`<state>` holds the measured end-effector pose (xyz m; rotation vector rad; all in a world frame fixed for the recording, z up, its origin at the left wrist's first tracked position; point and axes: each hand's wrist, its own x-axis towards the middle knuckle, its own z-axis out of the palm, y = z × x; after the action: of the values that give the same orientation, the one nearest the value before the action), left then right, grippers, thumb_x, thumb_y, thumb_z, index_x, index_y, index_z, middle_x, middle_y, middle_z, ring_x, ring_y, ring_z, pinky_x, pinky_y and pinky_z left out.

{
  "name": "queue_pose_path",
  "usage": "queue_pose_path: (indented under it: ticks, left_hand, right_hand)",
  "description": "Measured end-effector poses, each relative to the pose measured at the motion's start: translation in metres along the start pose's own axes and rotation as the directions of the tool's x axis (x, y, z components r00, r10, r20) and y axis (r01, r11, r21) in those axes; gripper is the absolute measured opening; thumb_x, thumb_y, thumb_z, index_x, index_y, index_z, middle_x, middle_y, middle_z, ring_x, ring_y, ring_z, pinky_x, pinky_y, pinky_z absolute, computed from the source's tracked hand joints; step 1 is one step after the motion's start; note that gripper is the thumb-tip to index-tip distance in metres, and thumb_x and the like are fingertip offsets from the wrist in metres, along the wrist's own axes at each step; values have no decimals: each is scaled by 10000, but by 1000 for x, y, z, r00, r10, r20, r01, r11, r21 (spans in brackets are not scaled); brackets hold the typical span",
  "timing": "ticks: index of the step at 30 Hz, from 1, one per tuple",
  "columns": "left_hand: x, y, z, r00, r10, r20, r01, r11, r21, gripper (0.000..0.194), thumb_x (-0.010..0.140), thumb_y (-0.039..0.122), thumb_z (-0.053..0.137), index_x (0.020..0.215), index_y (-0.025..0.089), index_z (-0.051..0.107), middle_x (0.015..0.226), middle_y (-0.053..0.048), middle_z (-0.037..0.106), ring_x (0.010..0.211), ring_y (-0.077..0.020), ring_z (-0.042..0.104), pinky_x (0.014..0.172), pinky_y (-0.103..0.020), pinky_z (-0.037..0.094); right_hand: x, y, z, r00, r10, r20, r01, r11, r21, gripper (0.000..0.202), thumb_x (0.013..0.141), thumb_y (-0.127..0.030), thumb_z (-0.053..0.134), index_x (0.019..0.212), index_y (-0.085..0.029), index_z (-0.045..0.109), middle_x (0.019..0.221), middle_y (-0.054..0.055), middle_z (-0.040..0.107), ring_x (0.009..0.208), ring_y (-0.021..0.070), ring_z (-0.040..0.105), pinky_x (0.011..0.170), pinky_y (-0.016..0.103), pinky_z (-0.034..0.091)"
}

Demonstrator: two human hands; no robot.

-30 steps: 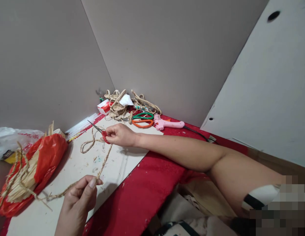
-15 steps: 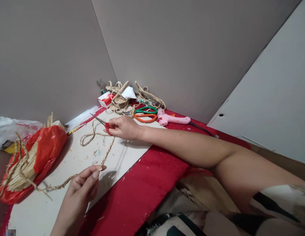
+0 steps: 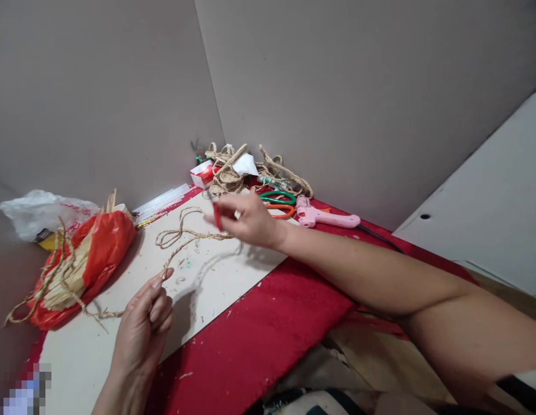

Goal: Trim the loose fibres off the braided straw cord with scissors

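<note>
Between its thumb and fingers my left hand (image 3: 144,317) pinches a braided straw cord (image 3: 184,245). The cord runs up from there toward my right hand and loops on the white board; its other end trails left to a red plastic bag of straw (image 3: 106,248). My right hand (image 3: 246,218), farther up over the board, is closed around small scissors with red handles (image 3: 216,216); their blades are blurred. The cord passes beside or under the right fingers, and whether they touch it cannot be made out.
At the back corner lie coiled cords (image 3: 227,176), a red and white box (image 3: 203,174), and green and orange scissors handles (image 3: 279,197). To their right is a pink glue gun (image 3: 326,218) with a black cable. Clear sticks (image 3: 162,203) and a white plastic bag (image 3: 43,210) are at the left.
The camera view has shifted, moving the scene rightward. My left hand has lifted its part of the cord up a little. The scissors in my right hand have turned and blurred.
</note>
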<state>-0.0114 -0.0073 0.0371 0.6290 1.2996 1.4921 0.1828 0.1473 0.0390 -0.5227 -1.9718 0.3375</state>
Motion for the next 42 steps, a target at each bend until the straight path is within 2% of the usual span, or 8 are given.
queue_pose_path:
  ticks: [1, 3, 5, 7, 18, 29, 36, 42]
  left_hand:
    - [0, 0, 0, 1000, 6, -1, -6, 1000, 7, 248, 774, 249, 678, 991, 128, 676, 462, 115, 225, 454, -65, 64, 371, -181, 109]
    - [0, -1, 0, 1000, 18, -3, -18, 1000, 23, 255, 780, 268, 673, 993, 128, 665, 464, 121, 210, 451, -66, 64, 369, -179, 117]
    - [-1, -1, -1, 999, 32, -11, -32, 999, 34, 243, 778, 281, 676, 972, 136, 656, 471, 124, 191, 449, -66, 63, 368, -178, 119]
    - [-2, -1, -2, 999, 43, -18, -42, 998, 45, 230, 771, 286, 685, 948, 144, 648, 483, 124, 182, 449, -66, 70, 370, -178, 117]
    - [1, -8, 0, 990, 113, -89, -100, 986, 134, 234, 727, 275, 743, 916, 151, 683, 487, 109, 248, 432, -43, 179, 392, -168, 179]
    - [1, -12, -4, 973, 181, -144, -135, 950, 282, 313, 707, 305, 758, 989, 176, 717, 515, 83, 328, 457, -48, 249, 412, -174, 207]
    - [1, -13, -7, 962, 219, -162, -138, 904, 404, 360, 693, 367, 760, 1000, 181, 728, 511, 68, 394, 475, -65, 308, 425, -188, 244]
    - [-1, -11, -9, 949, 253, -188, -119, 840, 529, 374, 681, 425, 757, 967, 185, 739, 506, 55, 440, 484, -75, 347, 437, -193, 272]
  right_hand:
    - [-4, -7, 3, 989, -58, 137, 62, 998, -26, 258, 836, -362, 536, 692, -163, 615, 585, -15, 589, 535, 71, 454, 566, 222, 310]
    - [-13, -19, 9, 911, -118, 396, 169, 981, -98, 233, 795, -379, 554, 722, -175, 640, 594, -2, 626, 545, 91, 498, 547, 233, 275]
    - [-19, -29, 14, 838, -70, 542, 219, 952, -215, 309, 798, -447, 516, 750, -174, 651, 603, 26, 650, 536, 113, 517, 534, 252, 238]
    - [-21, -35, 16, 793, -4, 610, 237, 923, -303, 381, 809, -502, 472, 790, -171, 660, 628, 51, 668, 539, 133, 537, 528, 265, 217]
    - [-17, -41, 13, 735, 101, 670, 280, 855, -436, 448, 836, -537, 421, 886, -163, 663, 711, 103, 704, 653, 232, 648, 529, 277, 282]
    - [-17, -41, 15, 691, 116, 713, 263, 879, -398, 419, 854, -493, 439, 882, -152, 681, 734, 113, 710, 696, 219, 650, 533, 265, 283]
    - [-20, -37, 16, 711, 48, 701, 327, 860, -391, 401, 860, -455, 436, 846, -132, 672, 711, 118, 696, 705, 238, 657, 532, 278, 277]
    - [-20, -38, 18, 694, 48, 718, 334, 862, -381, 380, 864, -435, 441, 859, -139, 680, 696, 108, 692, 710, 230, 652, 532, 285, 258]
